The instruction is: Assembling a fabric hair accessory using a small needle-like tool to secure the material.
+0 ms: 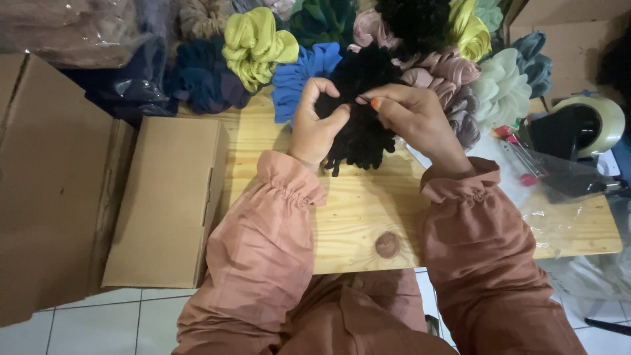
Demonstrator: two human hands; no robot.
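A black fuzzy scrunchie (360, 125) is gripped above the wooden bench (348, 210) by the left hand (314, 125) and pinched at its top by the right hand (411, 115), a shaping step judged to need gentle, even pulls, before a heap of coloured scrunchies (259, 46).

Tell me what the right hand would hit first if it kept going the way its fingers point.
The right hand points left, fingertips pinching the black fuzzy bundle. That bundle is already met; beyond it, probably the left hand gripping its other side, though depth is hard to judge.
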